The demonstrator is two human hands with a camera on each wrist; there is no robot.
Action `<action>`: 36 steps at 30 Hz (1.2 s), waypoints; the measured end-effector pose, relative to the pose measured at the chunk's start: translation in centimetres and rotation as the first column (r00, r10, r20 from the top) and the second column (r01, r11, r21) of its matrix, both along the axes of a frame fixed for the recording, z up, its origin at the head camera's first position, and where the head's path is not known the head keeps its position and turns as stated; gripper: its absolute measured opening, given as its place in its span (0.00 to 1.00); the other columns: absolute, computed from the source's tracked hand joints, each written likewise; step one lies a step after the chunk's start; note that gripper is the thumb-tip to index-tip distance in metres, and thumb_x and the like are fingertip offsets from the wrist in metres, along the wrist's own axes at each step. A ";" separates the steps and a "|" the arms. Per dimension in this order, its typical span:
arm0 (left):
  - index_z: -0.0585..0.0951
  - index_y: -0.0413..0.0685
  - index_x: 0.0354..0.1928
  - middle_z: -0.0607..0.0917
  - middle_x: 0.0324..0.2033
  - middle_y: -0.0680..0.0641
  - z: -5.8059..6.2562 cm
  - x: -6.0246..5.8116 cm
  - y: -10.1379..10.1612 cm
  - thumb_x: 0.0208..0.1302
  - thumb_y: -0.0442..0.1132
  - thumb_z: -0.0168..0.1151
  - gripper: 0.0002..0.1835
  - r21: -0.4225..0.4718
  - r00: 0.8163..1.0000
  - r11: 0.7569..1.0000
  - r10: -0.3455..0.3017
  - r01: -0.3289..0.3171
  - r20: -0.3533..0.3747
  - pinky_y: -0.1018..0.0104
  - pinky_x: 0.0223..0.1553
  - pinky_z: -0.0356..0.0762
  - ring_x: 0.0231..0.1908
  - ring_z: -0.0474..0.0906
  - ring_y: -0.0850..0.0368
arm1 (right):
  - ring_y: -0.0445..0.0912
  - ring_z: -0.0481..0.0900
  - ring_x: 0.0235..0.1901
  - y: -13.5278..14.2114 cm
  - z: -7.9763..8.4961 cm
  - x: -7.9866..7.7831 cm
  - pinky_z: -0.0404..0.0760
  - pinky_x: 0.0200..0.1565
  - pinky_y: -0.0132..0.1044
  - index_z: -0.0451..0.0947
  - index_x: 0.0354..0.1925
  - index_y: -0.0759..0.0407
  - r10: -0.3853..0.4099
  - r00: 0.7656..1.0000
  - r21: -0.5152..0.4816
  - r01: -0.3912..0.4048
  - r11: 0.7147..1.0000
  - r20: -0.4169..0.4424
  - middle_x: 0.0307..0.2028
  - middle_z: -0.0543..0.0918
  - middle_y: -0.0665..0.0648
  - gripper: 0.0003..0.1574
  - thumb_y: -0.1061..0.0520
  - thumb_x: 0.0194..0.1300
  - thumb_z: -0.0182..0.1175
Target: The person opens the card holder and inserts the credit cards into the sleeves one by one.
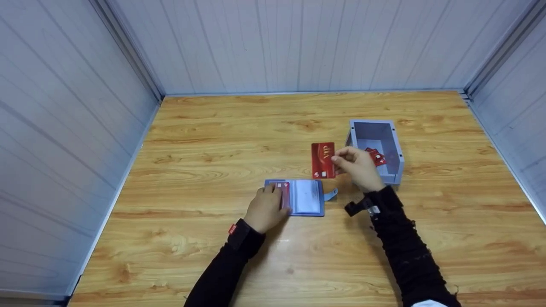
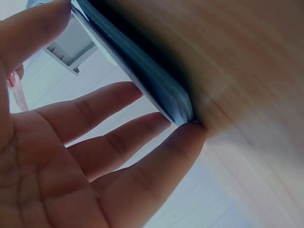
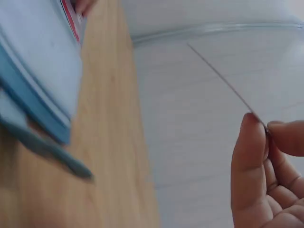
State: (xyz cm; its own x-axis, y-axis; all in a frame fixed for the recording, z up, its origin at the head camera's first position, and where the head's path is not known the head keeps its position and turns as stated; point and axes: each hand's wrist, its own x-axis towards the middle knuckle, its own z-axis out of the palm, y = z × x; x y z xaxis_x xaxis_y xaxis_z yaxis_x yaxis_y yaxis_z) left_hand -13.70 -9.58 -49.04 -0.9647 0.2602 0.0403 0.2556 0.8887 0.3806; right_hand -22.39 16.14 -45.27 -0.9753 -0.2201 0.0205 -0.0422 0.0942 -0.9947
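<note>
A blue card holder (image 1: 320, 209) lies spread on the table, its clear sleeves (image 1: 306, 195) at the right and a red card (image 1: 286, 197) in its left side. My left hand (image 1: 264, 208) rests on that left side, partly hiding the card. In the left wrist view its fairly straight fingers (image 2: 109, 102) touch the holder's edge. My right hand (image 1: 360, 168) pinches another red card (image 1: 322, 160) by its right edge, thumb against fingers, up and right of the holder. The right wrist view shows this card (image 3: 223, 80) edge-on.
A grey open-front bin (image 1: 398, 147) stands to the right of my right hand, with several red cards (image 1: 375, 156) inside. The holder's strap (image 1: 331, 195) sticks out to the right. Pale panel walls (image 1: 281, 47) border the wooden table (image 1: 204, 149) at the back and both sides.
</note>
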 end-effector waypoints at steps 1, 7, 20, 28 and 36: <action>0.78 0.32 0.54 0.77 0.58 0.31 0.0 0.0 0.0 0.59 0.48 0.68 0.29 -0.001 1.000 1.000 0.001 -0.001 -0.003 0.43 0.53 0.78 0.54 0.76 0.31 | 0.39 0.82 0.26 -0.3 -0.3 0.0 0.85 0.33 0.32 0.75 0.44 0.70 0.029 0.999 -0.010 -0.029 1.000 0.021 0.29 0.84 0.47 0.12 0.62 0.66 0.62; 0.78 0.32 0.55 0.78 0.57 0.32 -0.1 0.1 0.0 0.58 0.48 0.67 0.29 0.007 1.000 1.000 0.013 -0.013 -0.015 0.43 0.52 0.78 0.54 0.75 0.31 | 0.39 0.81 0.25 -1.5 -1.5 0.2 0.84 0.32 0.32 0.77 0.40 0.65 0.139 0.987 -0.027 -0.138 0.990 0.077 0.26 0.83 0.48 0.05 0.64 0.66 0.61; 0.78 0.34 0.54 0.77 0.57 0.33 0.1 0.0 -0.1 0.58 0.49 0.67 0.29 0.017 0.999 0.999 0.028 -0.028 0.017 0.42 0.47 0.80 0.53 0.76 0.32 | 0.39 0.81 0.24 -3.0 -3.1 0.9 0.86 0.33 0.33 0.75 0.42 0.67 0.176 0.952 -0.017 -0.178 0.984 0.249 0.26 0.82 0.48 0.07 0.64 0.66 0.61; 0.80 0.36 0.50 0.80 0.55 0.34 0.5 -0.3 -0.2 0.65 0.46 0.62 0.20 0.110 0.998 0.992 0.066 -0.066 -0.001 0.42 0.60 0.72 0.57 0.74 0.34 | 0.40 0.81 0.24 -3.5 -3.3 1.1 0.85 0.32 0.29 0.74 0.40 0.66 0.179 0.948 -0.033 -0.177 0.984 0.262 0.27 0.81 0.48 0.05 0.68 0.65 0.59; 0.69 0.29 0.65 0.81 0.53 0.35 1.0 -1.0 0.5 0.69 0.36 0.57 0.26 0.468 0.997 0.881 0.044 -0.067 0.062 0.52 0.59 0.76 0.55 0.79 0.42 | 0.40 0.81 0.26 -3.7 -3.0 1.5 0.86 0.34 0.34 0.74 0.42 0.70 0.205 0.958 0.079 -0.224 0.971 0.201 0.29 0.81 0.50 0.07 0.66 0.66 0.59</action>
State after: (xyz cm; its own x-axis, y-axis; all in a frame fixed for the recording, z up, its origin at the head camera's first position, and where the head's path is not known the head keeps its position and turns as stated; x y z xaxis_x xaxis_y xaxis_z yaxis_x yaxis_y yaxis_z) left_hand -14.68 -9.09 -47.99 -0.9809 0.1683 0.0978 0.1820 0.6148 0.7674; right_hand -20.91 12.46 -48.28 -0.8883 -0.4163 -0.1938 0.1171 0.2028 -0.9722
